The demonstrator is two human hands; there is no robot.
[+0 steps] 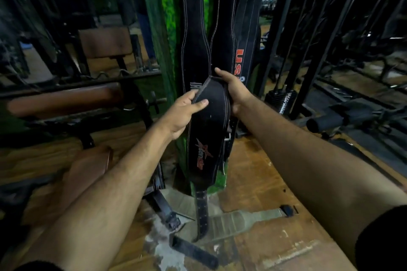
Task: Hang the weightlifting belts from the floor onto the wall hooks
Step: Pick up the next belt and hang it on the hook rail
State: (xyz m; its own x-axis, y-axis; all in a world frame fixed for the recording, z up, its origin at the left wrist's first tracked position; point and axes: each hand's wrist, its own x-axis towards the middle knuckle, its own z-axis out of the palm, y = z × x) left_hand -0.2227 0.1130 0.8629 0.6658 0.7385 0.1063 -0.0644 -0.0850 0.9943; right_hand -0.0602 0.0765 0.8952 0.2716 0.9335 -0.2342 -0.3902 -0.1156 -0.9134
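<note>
Head view. Black leather weightlifting belt (209,125): held at frame centre, long axis near vertical, strap end trailing down to the wooden floor (259,182). Top edge pinched by left hand (182,114), thumb across its face, and gripped by right hand (233,90). Hung belts (195,35) are seen directly above, against the green pillar (165,28); hooks not visible.
</note>
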